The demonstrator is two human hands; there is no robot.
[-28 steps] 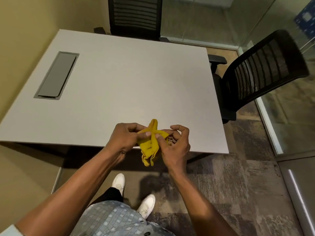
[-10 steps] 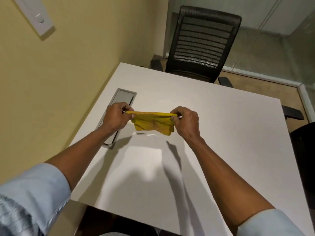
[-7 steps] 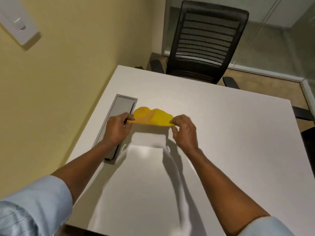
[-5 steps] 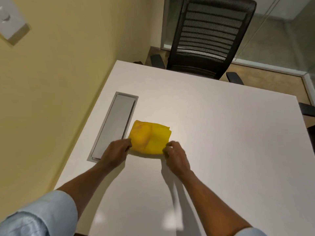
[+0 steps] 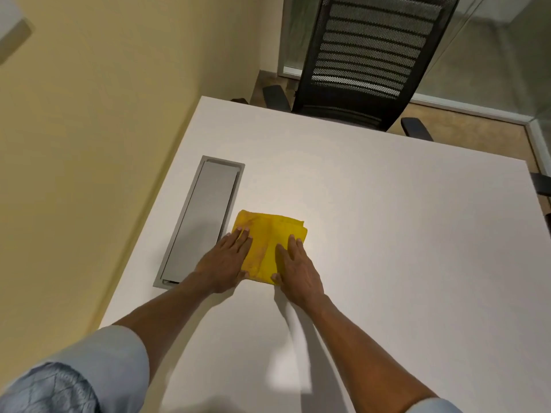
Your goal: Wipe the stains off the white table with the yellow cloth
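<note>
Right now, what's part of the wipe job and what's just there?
In the job: cloth, table, left hand, right hand, both flat on the cloth.
Just there: cable hatch, chair, wall.

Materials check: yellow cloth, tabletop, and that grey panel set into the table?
Yellow cloth: soft woven fabric, matte; it folds and creases, with darker smudges. White table: smooth, matte, likely laminate, only faint glare. Grey panel: looks like brushed metal or painted plastic; even satin sheen, framed flush in the top.
</note>
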